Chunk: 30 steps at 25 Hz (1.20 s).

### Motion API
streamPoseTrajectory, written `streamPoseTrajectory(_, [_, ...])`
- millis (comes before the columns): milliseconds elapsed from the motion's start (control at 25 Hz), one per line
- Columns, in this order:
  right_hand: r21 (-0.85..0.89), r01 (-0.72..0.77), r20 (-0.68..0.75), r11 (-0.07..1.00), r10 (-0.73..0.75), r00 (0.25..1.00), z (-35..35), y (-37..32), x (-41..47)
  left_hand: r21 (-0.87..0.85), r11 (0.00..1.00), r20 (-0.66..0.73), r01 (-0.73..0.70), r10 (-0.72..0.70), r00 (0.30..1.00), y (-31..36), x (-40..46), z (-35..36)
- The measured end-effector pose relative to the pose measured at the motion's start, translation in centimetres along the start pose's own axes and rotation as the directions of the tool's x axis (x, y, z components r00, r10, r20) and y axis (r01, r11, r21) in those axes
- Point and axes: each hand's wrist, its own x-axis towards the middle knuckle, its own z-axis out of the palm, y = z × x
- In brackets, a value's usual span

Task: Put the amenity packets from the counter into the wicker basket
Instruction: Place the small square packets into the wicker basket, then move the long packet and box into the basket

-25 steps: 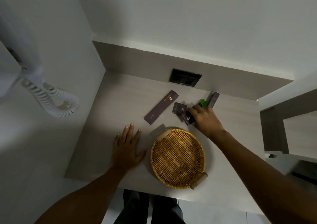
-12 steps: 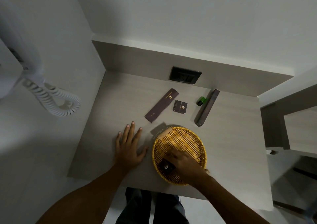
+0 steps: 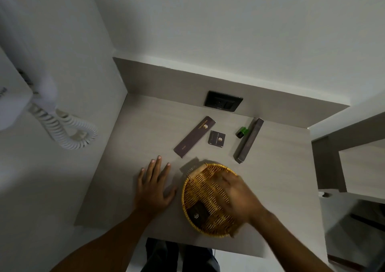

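Observation:
A round wicker basket [image 3: 200,190] sits near the counter's front edge, with one small dark packet [image 3: 198,212] lying in it. My right hand [image 3: 237,196] hovers over the basket's right half, blurred, fingers spread and empty. My left hand [image 3: 155,186] lies flat on the counter just left of the basket. Behind the basket on the counter lie a long dark flat packet [image 3: 194,139], a small square dark packet [image 3: 217,138], a long dark box [image 3: 249,140] and a small green-capped bottle [image 3: 241,131].
The light counter [image 3: 135,146] fits into a corner, walls at the left and back. A black wall socket [image 3: 223,103] sits on the backsplash. A white wall phone with a coiled cord [image 3: 62,130] hangs at the left. A grey cabinet [image 3: 354,157] stands to the right.
My right hand carried a small dark packet from the back of the counter into the basket, released it, and now lifts away to the right. The left hand stayed put.

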Motion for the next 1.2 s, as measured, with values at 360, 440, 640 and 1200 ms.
streamPoseTrajectory(360, [-0.136,-0.276,0.068,0.951,0.287,0.956,-3.8,6.9,13.0,0.041,0.999,-0.024,-0.004,0.005,1.0,0.1,0.1,-0.1])
streamPoseTrajectory(440, [-0.196,-0.259,0.107,0.946,0.283,0.953,-3.2,6.9,13.6,0.034,0.999,-0.026,-0.005,0.005,1.0,0.1,0.0,-0.1])
streamPoseTrajectory(640, [-0.072,-0.224,-0.075,0.972,0.219,0.973,-5.3,6.0,11.1,0.012,1.0,-0.024,0.008,-0.007,1.0,0.2,0.0,-0.2])
streamPoseTrajectory(1200, [-0.026,0.01,0.2,1.0,-0.005,0.98,4.7,0.6,-0.7,-0.003,1.0,-0.02,-0.011,0.011,1.0,0.2,0.0,-0.4])
